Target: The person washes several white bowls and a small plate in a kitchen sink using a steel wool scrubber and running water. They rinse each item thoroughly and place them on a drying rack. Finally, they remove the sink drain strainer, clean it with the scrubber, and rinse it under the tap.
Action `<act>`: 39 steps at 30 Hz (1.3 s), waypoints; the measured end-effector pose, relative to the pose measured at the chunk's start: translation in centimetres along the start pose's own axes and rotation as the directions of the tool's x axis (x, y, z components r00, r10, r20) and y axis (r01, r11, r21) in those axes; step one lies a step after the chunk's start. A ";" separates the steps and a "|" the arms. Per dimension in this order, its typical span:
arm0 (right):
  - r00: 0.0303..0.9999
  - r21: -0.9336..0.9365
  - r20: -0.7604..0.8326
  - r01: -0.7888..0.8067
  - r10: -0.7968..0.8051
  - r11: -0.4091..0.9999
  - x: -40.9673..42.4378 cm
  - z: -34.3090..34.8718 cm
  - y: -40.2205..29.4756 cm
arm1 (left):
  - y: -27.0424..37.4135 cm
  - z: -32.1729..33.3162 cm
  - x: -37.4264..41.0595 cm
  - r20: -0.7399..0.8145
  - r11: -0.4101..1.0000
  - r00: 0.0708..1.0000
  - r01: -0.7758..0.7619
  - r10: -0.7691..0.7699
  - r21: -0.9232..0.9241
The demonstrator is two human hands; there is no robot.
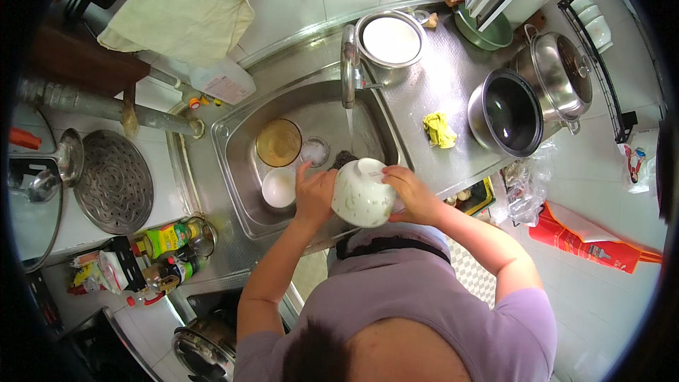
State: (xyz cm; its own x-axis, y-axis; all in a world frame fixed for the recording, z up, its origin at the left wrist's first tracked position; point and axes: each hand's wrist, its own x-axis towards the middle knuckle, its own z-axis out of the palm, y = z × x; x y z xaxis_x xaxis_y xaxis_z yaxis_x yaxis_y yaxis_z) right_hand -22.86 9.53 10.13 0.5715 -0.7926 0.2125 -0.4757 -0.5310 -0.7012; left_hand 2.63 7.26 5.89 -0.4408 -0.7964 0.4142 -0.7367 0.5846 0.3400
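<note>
Between my two hands a white patterned bowl [363, 196] is held tilted over the sink's front edge, its base up and away from me. My left hand [314, 191] grips its left side, my right hand [411, 193] its right side. Behind the bowl a dark scrubber [344, 159] shows partly in the steel sink [318, 96]. Water runs from the faucet [348, 69] into the sink. An amber glass bowl [278, 143] and a small white bowl [279, 188] lie left of the drain [315, 152].
Right of the sink are a yellow-green cloth [440, 130], a dark-lined pot [505, 113], a lidded steel pot [554, 77] and a green basin [484, 29]. A steel bowl [391, 58] with a white thing inside stands behind the faucet. Bottles [167, 241] stand at the left.
</note>
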 end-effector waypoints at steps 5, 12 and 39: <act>0.987 -0.140 0.008 0.162 -0.163 0.977 -0.6 -2.4 -0.3 | 0.6 -0.3 1.6 -0.122 0.996 0.990 -0.077 0.071 -0.046; 0.989 -0.131 0.000 0.143 -0.145 0.981 -0.9 -1.9 0.8 | 1.7 -0.3 1.5 -0.139 0.996 0.987 -0.081 0.077 -0.025; -0.422 0.233 -0.905 -0.389 0.053 0.891 -17.0 -48.4 13.5 | 6.5 2.6 10.4 0.231 0.551 0.931 0.355 -0.282 -0.756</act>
State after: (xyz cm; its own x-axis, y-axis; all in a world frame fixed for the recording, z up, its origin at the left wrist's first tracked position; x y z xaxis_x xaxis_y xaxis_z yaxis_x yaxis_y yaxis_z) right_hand -71.32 1.33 29.97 -0.8715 0.0358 0.4891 -0.4902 -0.0955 -0.8664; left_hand -8.08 2.39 10.16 -0.3213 -0.9423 0.0942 -0.1746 0.1567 0.9721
